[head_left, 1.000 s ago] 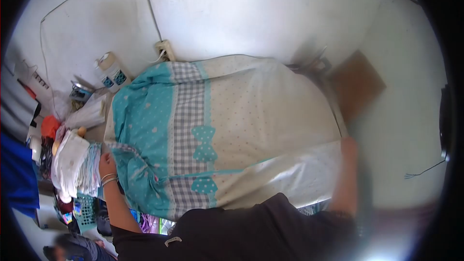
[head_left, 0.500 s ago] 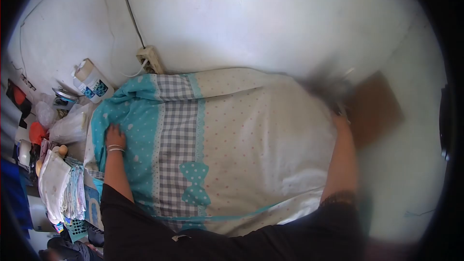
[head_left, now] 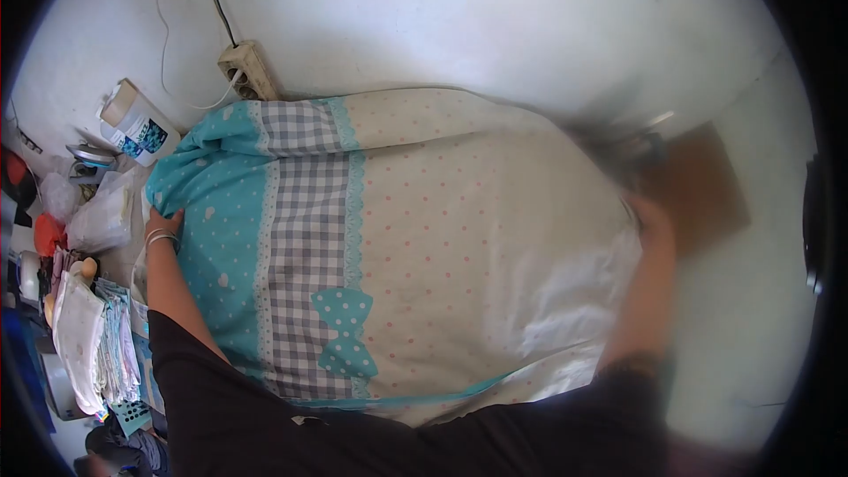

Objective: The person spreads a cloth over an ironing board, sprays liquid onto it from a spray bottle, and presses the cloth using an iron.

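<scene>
A bed cover (head_left: pixel 424 238) is spread out in front of me, cream with pink dots, a grey gingham band, a teal end and a dotted teal bow. A raised fold runs along its far side. At the left edge, my left hand (head_left: pixel 165 223) has its fingers curled into the teal cloth, bracelets at the wrist. My right hand (head_left: pixel 652 216) is at the cream right edge, blurred, its fingers hidden around the side of the cover.
A power strip (head_left: pixel 249 72) with a plug hangs on the wall behind. To the left are a white jug (head_left: pixel 137 128), plastic bags (head_left: pixel 104 216) and a stack of folded cloths (head_left: pixel 97 336). A brown board (head_left: pixel 707 185) leans beyond my right hand.
My left hand has shifted from lying on the teal cloth to its left edge, fingers curled in. My right hand has moved slightly outward. The cover looks flatter and wider.
</scene>
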Motion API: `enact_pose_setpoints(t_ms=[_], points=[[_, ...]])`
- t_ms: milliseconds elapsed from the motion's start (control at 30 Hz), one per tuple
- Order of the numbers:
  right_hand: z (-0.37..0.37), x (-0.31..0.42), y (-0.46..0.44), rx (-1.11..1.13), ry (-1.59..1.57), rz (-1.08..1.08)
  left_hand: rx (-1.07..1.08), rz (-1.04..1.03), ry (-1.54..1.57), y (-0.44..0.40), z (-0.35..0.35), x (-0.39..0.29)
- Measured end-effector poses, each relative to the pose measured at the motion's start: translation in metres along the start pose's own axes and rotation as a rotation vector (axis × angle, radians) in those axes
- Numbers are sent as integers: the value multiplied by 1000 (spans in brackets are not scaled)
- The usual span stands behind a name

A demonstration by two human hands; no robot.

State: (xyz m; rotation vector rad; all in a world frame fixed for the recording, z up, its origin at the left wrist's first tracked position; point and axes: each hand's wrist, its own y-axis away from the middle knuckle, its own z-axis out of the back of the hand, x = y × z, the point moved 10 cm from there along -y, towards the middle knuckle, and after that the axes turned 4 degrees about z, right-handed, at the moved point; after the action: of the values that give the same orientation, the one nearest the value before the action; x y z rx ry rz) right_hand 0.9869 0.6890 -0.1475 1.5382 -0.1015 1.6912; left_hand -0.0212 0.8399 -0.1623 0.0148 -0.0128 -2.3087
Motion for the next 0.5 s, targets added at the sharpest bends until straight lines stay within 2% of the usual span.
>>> enact_pose_setpoints(t_ms=[33, 67, 100, 167, 200, 267, 300, 333, 367, 433, 500], points=[[-1, 14, 7, -5, 161, 100, 34, -84, -43, -5, -5, -5], [-3, 25, 11, -11, 322, 201, 35, -81, -46, -10, -8, -2], [0, 20, 0, -9, 323, 201, 6, -95, -64, -13, -6, -3], [17, 44, -27, -269, 770, 580, -20, -108, -79, -1, 2, -14], [21, 26, -51, -268, 774, 579, -98, -93, -117, 29, 26, -28], [30, 19, -62, -697, 1172, 788, -172, -77, -158, 45, 35, -35], [20, 21, -48, -695, 1178, 788, -314, -79, -155, 46, 43, -35], [7, 27, -19, -757, 1225, 662, -454, -81, -150, 48, 49, -35], [2, 29, -3, -817, 1267, 536, -448, -78, -152, 45, 45, -34], [5, 24, -12, -824, 1323, 543, -617, -185, -133, 48, 54, -40], [7, 18, -21, -818, 1383, 536, -620, -200, -156, 43, 49, -40]])
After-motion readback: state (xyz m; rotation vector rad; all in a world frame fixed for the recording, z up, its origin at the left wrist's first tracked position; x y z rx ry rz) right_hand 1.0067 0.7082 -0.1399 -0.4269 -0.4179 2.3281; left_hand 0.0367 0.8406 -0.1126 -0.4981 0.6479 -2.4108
